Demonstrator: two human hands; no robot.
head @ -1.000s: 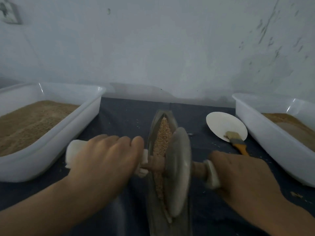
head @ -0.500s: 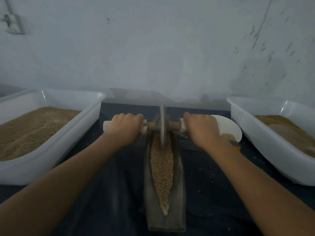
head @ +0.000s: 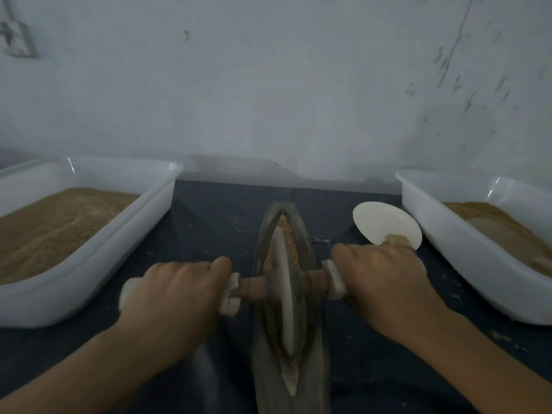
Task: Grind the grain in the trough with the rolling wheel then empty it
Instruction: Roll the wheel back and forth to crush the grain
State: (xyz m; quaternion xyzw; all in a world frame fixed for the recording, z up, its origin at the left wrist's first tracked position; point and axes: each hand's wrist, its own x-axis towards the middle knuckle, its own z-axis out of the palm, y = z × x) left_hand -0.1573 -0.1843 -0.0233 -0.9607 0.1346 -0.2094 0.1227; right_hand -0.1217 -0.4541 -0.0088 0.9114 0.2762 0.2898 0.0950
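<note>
A long boat-shaped metal trough (head: pixel 307 252) lies lengthwise in the middle of the dark table, with tan grain (head: pixel 286 231) along its groove. The metal rolling wheel (head: pixel 283 291) stands on edge in the trough's middle stretch, on a wooden axle. My left hand (head: pixel 176 297) grips the white-wrapped left handle. My right hand (head: pixel 385 279) grips the right handle. The wheel hides the grain under it.
A white plastic tub (head: pixel 125 243) of tan grain stands at the left, and another white tub (head: pixel 448 234) of brown meal at the right. A white scoop (head: pixel 382 222) with a brush on it lies beside the right tub. Loose grains dot the table. A wall is close behind.
The wheel rolled from the near part of the trough to its far end, then back toward me to the middle. Both hands kept their grip on the handles.
</note>
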